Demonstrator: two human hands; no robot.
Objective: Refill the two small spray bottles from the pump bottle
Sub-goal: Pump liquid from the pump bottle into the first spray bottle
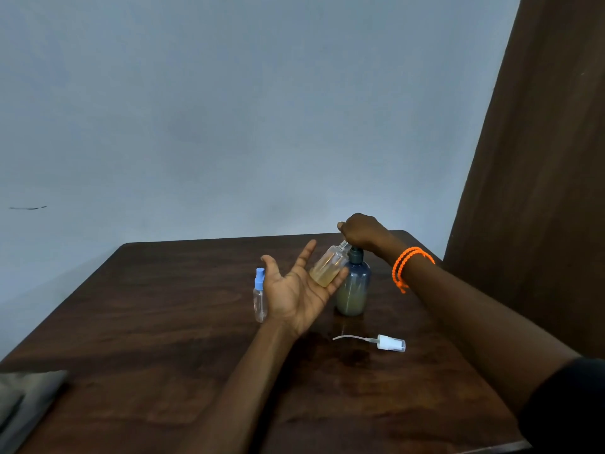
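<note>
A small clear spray bottle (pixel 328 267), uncapped and partly filled with yellowish liquid, lies tilted across the fingertips of my left hand (pixel 296 290), palm up, thumb and index spread. Its neck points up to the nozzle of the dark blue-grey pump bottle (pixel 353 288), which stands on the table. My right hand (pixel 361 231) rests closed on top of the pump head and hides it. A second small clear bottle (pixel 259 296) with a blue spray cap stands upright just left of my left hand. The loose white spray head (pixel 391 343) with its dip tube lies on the table in front.
The dark wooden table (pixel 163 322) reaches to a grey wall at the back. A brown curtain (pixel 530 191) hangs at the right. A grey cloth-like thing (pixel 26 398) lies at the near left edge. An orange bracelet (pixel 411 265) circles my right wrist.
</note>
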